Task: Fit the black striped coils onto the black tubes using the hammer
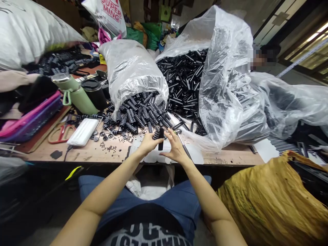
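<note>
My left hand (pixel 148 145) is closed, its thumb and fingers pinching a short black tube (pixel 161 140) held upright over the front of the table. Just behind those fingers shows a black-and-silver ribbed piece; whether the hand holds it too is unclear. To the right of the tube, my right hand (pixel 176 147) hovers with thumb and fingers apart, holding nothing visible. A slim tool with a dark handle (pixel 186 150) lies by its right side. Beyond my hands, a pile of ribbed black pieces (pixel 140 111) spills from a clear plastic bag (pixel 133 65).
A larger clear bag (pixel 222 78) of smooth black tubes (pixel 181 85) stands right of it. On the left are a white power bank (pixel 83 132), red-handled scissors (pixel 60 134), a green flask (pixel 77 94) and a black tumbler (pixel 93 94). A yellow sack (pixel 271 198) sits at lower right.
</note>
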### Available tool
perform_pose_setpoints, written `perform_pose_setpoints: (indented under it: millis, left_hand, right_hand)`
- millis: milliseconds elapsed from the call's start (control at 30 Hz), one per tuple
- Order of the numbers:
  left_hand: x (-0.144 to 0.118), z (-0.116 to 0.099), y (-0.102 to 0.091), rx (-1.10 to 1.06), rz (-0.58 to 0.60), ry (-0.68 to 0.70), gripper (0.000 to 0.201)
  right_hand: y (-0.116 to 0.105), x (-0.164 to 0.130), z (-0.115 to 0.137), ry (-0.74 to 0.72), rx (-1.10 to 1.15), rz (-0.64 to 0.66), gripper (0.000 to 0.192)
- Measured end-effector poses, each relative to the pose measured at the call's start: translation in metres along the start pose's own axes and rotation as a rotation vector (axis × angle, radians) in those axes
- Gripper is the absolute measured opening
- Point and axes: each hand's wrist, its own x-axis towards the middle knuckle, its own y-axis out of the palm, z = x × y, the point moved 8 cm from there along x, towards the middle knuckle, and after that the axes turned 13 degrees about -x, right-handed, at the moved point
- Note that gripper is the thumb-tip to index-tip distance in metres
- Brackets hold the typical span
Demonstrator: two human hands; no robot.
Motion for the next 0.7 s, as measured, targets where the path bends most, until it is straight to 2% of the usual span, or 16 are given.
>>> perform_pose_setpoints:
  millis: [100, 267, 367, 500, 700]
  left_hand:
    - [-0.010, -0.002, 0.005, 0.044, 0.091, 0.037, 0.029]
    - [-0.016, 0.005, 0.000, -0.244, 0.060, -0.005, 0.039]
    - [-0.020, 0.006, -0.004, -0.277, 0.049, -0.034, 0.047]
    - [-0.028, 0.010, 0.000, -0.274, 0.045, -0.115, 0.058]
    - [-0.033, 0.019, 0.002, -0.259, -0.021, -0.117, 0.051]
  right_hand:
    - [-0.007, 0.005, 0.011, -0.108, -0.163, 0.074, 0.096]
    - [0.000, -0.010, 0.008, 0.026, -0.045, 0.079, 0.115]
    - [0.008, -0.023, 0.012, 0.069, 0.088, 0.112, 0.116]
    - [0.002, -0.024, 0.027, 0.054, 0.243, 0.053, 0.115]
    - [-0.004, -0.016, 0.047, -0.066, 0.249, -0.003, 0.110]
